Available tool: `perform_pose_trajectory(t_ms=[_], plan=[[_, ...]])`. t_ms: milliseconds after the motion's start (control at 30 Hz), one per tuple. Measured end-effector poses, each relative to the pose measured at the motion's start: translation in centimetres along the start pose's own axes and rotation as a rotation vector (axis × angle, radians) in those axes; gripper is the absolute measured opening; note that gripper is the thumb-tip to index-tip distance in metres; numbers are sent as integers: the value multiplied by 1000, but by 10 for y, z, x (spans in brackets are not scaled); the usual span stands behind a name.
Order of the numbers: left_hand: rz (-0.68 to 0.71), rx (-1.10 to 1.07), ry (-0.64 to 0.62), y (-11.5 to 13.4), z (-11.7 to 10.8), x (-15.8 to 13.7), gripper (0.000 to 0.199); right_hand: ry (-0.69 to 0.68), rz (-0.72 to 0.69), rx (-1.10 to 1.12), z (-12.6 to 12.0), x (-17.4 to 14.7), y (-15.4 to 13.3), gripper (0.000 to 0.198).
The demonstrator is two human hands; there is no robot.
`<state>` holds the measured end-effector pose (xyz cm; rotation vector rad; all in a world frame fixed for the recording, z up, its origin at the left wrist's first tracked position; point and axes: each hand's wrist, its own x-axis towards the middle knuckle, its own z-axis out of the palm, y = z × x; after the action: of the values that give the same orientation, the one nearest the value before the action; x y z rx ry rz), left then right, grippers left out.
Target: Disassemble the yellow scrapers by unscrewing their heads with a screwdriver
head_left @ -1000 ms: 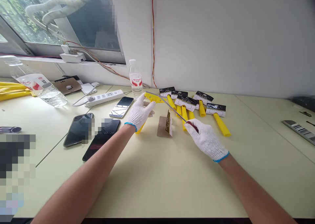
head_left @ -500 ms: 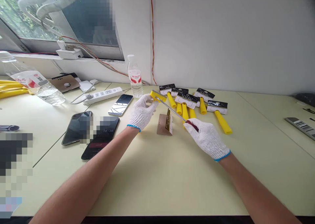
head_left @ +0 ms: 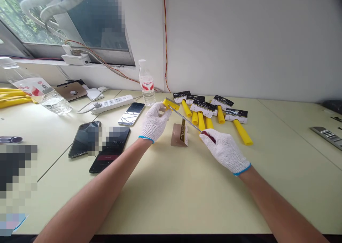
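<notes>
My left hand, in a white knit glove with a blue cuff, is closed on a small yellow scraper head held above the table. In my right hand, gloved the same way, is a screwdriver with a dark red handle and a long metal shaft. Its tip meets the yellow piece near my left fingers; the exact contact is too small to tell. Below the shaft a folded brown card stands on the table. Just behind lie several yellow-handled scrapers with black-and-white card sleeves.
On the left are phones, a power strip and a large water bottle lying tilted. A smaller bottle stands by the wall. Yellow pieces lie at the far left, and a grey strip with a barcode at the right.
Both hands, the yellow piece and the screwdriver keep nearly the same positions. The whole view has shifted very slightly.
</notes>
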<state>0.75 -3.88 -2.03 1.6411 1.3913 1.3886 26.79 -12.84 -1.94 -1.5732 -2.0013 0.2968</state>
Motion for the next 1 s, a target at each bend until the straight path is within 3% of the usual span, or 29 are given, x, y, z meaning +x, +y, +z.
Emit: perform_pose_trajectory(t_ms=[1000], plan=[[5, 115, 21, 5, -1, -4, 20, 25, -18, -40, 3, 0, 5, 39]])
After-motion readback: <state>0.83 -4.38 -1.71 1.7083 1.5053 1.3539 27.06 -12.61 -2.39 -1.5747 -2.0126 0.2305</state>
